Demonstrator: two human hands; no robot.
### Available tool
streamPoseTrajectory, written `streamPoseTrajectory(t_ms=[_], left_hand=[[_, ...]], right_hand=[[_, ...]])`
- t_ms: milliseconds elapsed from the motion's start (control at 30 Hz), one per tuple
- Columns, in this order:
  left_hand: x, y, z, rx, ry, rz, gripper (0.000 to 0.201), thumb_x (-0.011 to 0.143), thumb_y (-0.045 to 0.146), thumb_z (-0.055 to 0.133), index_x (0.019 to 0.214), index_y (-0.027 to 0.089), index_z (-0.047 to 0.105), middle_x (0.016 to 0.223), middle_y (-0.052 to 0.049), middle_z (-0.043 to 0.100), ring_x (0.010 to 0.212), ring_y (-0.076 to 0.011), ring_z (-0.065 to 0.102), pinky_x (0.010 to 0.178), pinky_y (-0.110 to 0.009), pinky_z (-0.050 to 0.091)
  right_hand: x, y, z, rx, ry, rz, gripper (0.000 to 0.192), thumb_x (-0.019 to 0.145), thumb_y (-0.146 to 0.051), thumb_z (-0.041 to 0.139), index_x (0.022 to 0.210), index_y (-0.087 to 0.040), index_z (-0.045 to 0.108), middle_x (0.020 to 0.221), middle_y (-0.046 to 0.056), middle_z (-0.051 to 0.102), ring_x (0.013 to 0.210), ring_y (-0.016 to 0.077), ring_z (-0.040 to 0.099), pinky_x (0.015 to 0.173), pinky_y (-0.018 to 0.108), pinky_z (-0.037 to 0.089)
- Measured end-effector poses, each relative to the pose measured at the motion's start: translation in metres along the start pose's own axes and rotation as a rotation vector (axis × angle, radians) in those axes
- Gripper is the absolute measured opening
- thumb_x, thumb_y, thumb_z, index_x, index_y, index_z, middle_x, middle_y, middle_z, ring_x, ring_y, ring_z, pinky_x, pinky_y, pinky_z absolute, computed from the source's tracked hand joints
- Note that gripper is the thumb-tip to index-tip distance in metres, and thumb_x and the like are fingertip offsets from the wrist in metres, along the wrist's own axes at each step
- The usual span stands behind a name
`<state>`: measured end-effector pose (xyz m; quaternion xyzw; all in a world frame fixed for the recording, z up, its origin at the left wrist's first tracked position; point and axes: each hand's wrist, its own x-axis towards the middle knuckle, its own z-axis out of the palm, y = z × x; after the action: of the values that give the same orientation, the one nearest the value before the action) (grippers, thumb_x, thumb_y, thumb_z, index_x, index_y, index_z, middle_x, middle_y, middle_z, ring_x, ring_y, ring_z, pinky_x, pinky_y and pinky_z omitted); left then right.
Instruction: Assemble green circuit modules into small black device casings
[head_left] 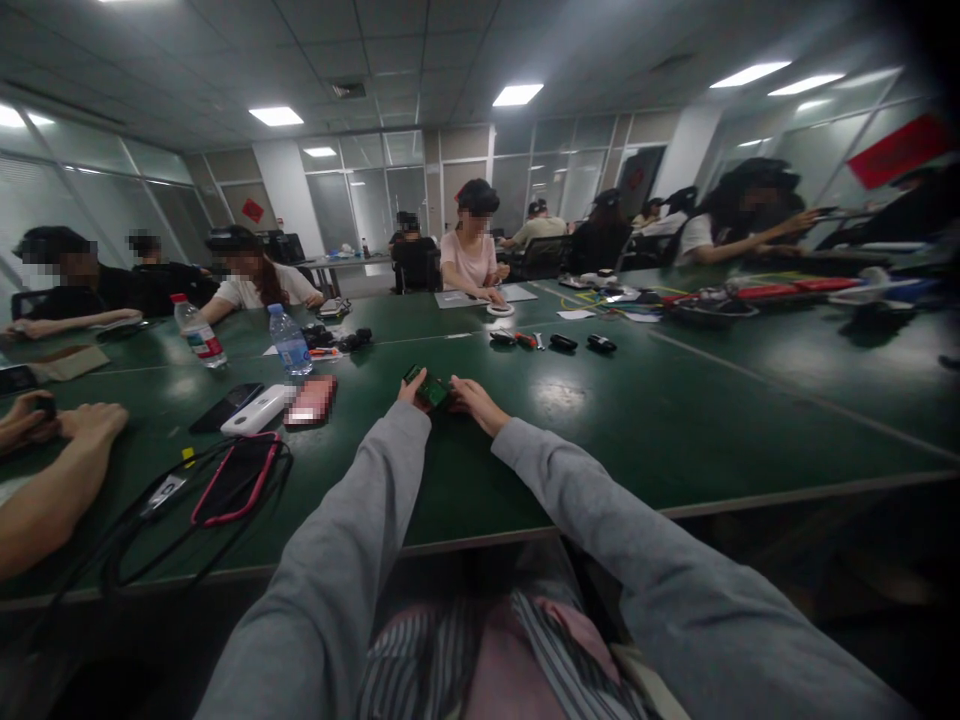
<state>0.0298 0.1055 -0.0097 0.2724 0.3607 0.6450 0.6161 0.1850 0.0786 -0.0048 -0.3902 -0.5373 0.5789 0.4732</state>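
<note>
While the left hand (412,390) is pinching 1 green board (430,388) over the table (637,440), the right hand (475,399) is holding its fingers (461,388) together at the board's right side; I cannot tell if they are gripping. Beyond, 2 black items (563,343) are lying right of 1 wrench (538,341). Leftward, 2 bottles (291,342) are standing and 1 pink-rimmed phone (236,480) is lying. The left hand is partly hiding the board, blur is masking its details, and the view's edge is cutting off 1 neighbour's arm (60,500).

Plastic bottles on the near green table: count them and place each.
2: a red-capped bottle at left, and a blue-capped bottle right of it, nearer the person's left hand. Others may be hidden farther back.
</note>
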Motion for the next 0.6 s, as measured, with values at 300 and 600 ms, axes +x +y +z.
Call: streamPoseTrajectory(t_ms=[300, 600], left_hand=[[-0.012, 0.005, 0.017, -0.025, -0.108, 0.008, 0.062, 0.079, 0.048, 0.064, 0.131, 0.02, 0.045, 0.087, -0.008, 0.068, 0.075, -0.0182, 0.068, 0.073, -0.032, 0.055], [-0.023, 0.016, 0.024, 0.047, -0.041, -0.19, 0.061, 0.083, 0.063, 0.045, 0.128, 0.022, 0.048, 0.099, -0.01, 0.065, 0.078, -0.02, 0.066, 0.065, -0.033, 0.054]], right_hand=[[-0.012, -0.016, 0.006, 0.228, -0.249, 0.156, 0.037, 0.079, -0.044, 0.066, 0.103, -0.022, 0.049, 0.088, 0.002, 0.063, 0.067, 0.0122, 0.063, 0.057, 0.025, 0.056], [-0.008, -0.012, 0.002, 0.171, -0.134, -0.045, 0.056, 0.077, -0.041, 0.066, 0.124, -0.033, 0.038, 0.099, 0.0, 0.059, 0.084, 0.0151, 0.061, 0.067, 0.031, 0.058]])
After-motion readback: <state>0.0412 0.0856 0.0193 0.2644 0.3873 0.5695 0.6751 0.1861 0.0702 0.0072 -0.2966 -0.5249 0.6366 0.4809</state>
